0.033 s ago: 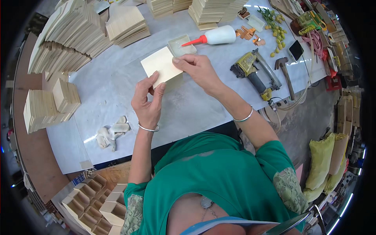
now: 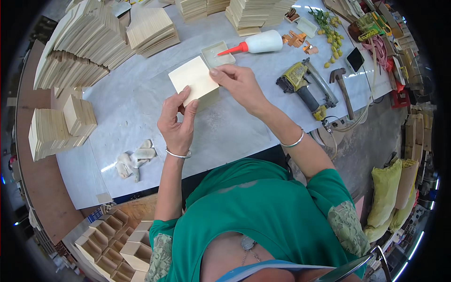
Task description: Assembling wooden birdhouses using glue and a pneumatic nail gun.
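Note:
A small pale wooden panel (image 2: 192,79) is held up over the table between my two hands. My left hand (image 2: 177,117) pinches its lower edge between thumb and fingers. At the panel's right edge, my right hand (image 2: 238,87) grips with thumb and bent fingers. Just beyond the panel sits a shallow translucent tray (image 2: 209,60). A white squeeze bottle (image 2: 264,42) lies on its side, its red nozzle resting over the tray's rim.
Stacks of thin wooden panels (image 2: 152,30) line the far and left sides. A yellow-black nail gun (image 2: 300,84) with a hose, a hammer (image 2: 343,89) and a phone (image 2: 355,60) lie right. White gloves (image 2: 136,160) lie near left. Wooden boxes (image 2: 105,249) stand below the table edge.

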### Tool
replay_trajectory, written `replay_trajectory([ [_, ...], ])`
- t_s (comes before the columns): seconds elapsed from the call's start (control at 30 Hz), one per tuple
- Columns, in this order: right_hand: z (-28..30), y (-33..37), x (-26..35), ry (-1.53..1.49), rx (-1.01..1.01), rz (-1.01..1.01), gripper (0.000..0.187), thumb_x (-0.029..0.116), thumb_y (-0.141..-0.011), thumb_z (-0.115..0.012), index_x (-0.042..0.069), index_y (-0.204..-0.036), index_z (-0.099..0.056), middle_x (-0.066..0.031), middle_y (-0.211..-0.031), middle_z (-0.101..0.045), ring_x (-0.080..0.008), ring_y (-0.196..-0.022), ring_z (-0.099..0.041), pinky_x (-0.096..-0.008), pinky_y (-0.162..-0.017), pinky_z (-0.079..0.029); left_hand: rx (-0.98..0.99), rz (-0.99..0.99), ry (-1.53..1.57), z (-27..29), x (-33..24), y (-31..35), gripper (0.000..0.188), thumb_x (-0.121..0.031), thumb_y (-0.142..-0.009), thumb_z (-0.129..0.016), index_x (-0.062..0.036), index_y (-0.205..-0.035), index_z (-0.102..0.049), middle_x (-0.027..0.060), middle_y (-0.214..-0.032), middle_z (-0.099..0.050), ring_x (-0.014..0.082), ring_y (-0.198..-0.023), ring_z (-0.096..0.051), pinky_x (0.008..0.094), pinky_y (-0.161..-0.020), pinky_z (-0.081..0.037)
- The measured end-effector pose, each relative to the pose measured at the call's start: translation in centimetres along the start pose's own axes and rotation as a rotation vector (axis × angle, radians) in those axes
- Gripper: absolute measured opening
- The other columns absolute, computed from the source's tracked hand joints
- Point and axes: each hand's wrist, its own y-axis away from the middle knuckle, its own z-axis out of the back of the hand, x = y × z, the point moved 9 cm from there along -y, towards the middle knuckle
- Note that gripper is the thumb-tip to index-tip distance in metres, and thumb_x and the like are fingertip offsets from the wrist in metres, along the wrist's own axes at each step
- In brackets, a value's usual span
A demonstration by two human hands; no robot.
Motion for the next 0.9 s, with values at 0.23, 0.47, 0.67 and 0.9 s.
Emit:
replay_trajectory([
  [0.23,1.0,3.0,2.1,0.174,-0.059,0.413,0.03,0.014,-0.089,-0.066,-0.002,-0.114,-0.061,-0.0103,-0.106,-0.067,-0.0151,-0.096,-0.064,-0.0293,-0.085,-0.051,-0.069,-0.078,0.018,0.0,-0.8,-0.2,0.029,-0.006,-0.082,-0.071,-0.0021,-0.111,-0.066,0.0078,-0.093,-0.064,0.0111,-0.074,-0.055,0.0223,-0.06,-0.045],
  [0.47,1.1,3.5,2.2,0.24,-0.179,0.49,0.018,0.014,-0.085,-0.068,0.0,-0.096,-0.066,-0.0105,-0.088,-0.07,-0.0193,-0.077,-0.068,-0.0284,-0.071,-0.054,-0.077,-0.143,-0.051,0.1,-1.3,-0.2,0.029,-0.004,-0.083,-0.07,-0.0018,-0.111,-0.066,0.0094,-0.093,-0.064,0.0119,-0.073,-0.057,0.0226,-0.06,-0.046],
  [0.67,1.1,3.7,2.1,0.265,-0.221,0.507,0.014,0.012,-0.084,-0.068,0.0,-0.092,-0.066,-0.0099,-0.084,-0.069,-0.0195,-0.073,-0.068,-0.0281,-0.066,-0.054,-0.086,-0.183,-0.105,0.0,-1.7,-0.1,0.028,-0.005,-0.083,-0.07,-0.0019,-0.111,-0.066,0.011,-0.093,-0.064,0.0131,-0.073,-0.058,0.0232,-0.06,-0.047],
  [0.9,1.3,4.5,2.3,0.226,-0.263,0.574,0.013,0.004,-0.083,-0.066,-0.001,-0.095,-0.065,-0.0114,-0.089,-0.067,-0.0198,-0.074,-0.068,-0.027,-0.065,-0.055,-0.082,-0.197,-0.134,0.0,-1.8,-0.1,0.028,-0.004,-0.083,-0.069,-0.0016,-0.111,-0.066,0.0123,-0.094,-0.064,0.0141,-0.074,-0.06,0.0239,-0.06,-0.049],
])
